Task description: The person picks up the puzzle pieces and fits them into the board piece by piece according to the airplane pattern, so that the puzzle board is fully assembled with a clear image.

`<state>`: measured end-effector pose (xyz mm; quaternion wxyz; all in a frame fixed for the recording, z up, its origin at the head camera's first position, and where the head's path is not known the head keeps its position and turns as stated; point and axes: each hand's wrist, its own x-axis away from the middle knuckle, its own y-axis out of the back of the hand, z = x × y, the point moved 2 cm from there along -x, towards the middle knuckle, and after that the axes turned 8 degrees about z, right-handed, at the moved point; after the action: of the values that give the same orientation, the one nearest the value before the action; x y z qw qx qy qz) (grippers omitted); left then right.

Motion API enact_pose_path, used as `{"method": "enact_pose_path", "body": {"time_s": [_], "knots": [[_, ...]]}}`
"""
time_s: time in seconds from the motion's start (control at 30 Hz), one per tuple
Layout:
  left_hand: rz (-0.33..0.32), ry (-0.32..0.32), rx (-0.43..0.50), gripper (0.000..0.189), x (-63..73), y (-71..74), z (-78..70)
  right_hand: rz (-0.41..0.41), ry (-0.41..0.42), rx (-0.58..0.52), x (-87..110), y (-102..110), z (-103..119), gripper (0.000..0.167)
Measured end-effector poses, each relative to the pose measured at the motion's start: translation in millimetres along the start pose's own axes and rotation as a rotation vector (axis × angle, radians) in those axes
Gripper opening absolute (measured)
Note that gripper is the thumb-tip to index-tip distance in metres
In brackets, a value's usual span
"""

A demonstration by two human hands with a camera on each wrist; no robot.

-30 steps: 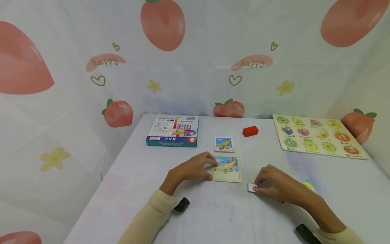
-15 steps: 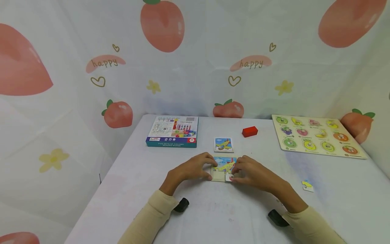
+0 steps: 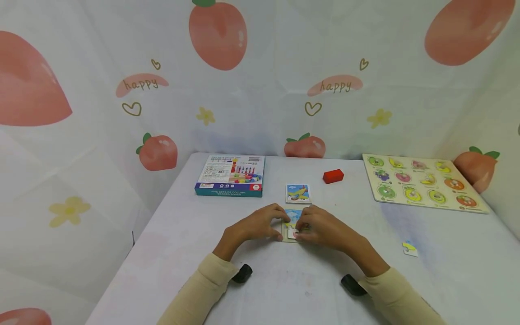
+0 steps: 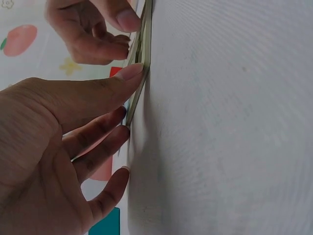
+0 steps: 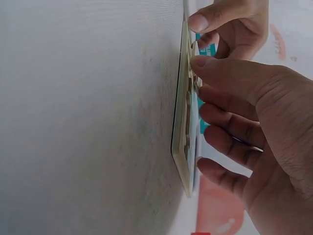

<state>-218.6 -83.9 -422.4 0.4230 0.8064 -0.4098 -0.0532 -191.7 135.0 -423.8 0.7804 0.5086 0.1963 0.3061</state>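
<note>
In the head view, a shallow wooden puzzle tray point(image 3: 290, 241) with an airplane picture lies mid-table. My left hand point(image 3: 260, 223) holds its left side, thumb at the near corner and fingertips over the upper left. Between thumb and fingers, my right hand point(image 3: 325, 229) pinches a mostly white jigsaw piece point(image 3: 291, 233), low over the tray's near left part. The right side of the tray is hidden behind this hand. In the right wrist view, the piece overlaps the tray's rim point(image 5: 179, 132) near both thumbs. A yellow-and-white jigsaw piece point(image 3: 410, 249) lies apart on the right.
Just behind the tray is a small airplane picture card point(image 3: 298, 192). Farther back stand a toy box point(image 3: 229, 176) on the left and a red block point(image 3: 333, 176). A fruit puzzle board point(image 3: 422, 183) lies at the back right.
The right hand has carried the jigsaw piece left from the table onto the tray, then farther left along its near part. The left hand has stayed at the tray.
</note>
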Motion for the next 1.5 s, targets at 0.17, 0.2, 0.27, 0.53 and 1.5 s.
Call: {"method": "enact_pose_path", "body": {"time_s": [0.17, 0.2, 0.27, 0.53, 1.5], "knots": [[-0.005, -0.015, 0.020, 0.045, 0.5, -0.1, 0.8, 0.027, -0.047, -0.028, -5.4, -2.6, -1.5, 0.019], [-0.006, -0.015, 0.021, 0.045, 0.7, -0.3, 0.8, 0.029, -0.053, -0.033, -6.2, -3.1, -1.5, 0.020], [-0.005, -0.008, 0.018, 0.046, 0.7, -0.6, 1.4, 0.029, -0.056, -0.037, -7.3, -4.2, -1.3, 0.020], [-0.006, -0.013, 0.013, 0.045, 0.4, -0.1, 1.3, 0.034, -0.057, -0.046, -8.7, -3.9, 1.1, 0.020], [-0.007, -0.009, 0.007, 0.047, -0.9, 0.5, 0.7, 0.023, -0.033, -0.017, -9.9, -4.5, 6.0, 0.023]]}}
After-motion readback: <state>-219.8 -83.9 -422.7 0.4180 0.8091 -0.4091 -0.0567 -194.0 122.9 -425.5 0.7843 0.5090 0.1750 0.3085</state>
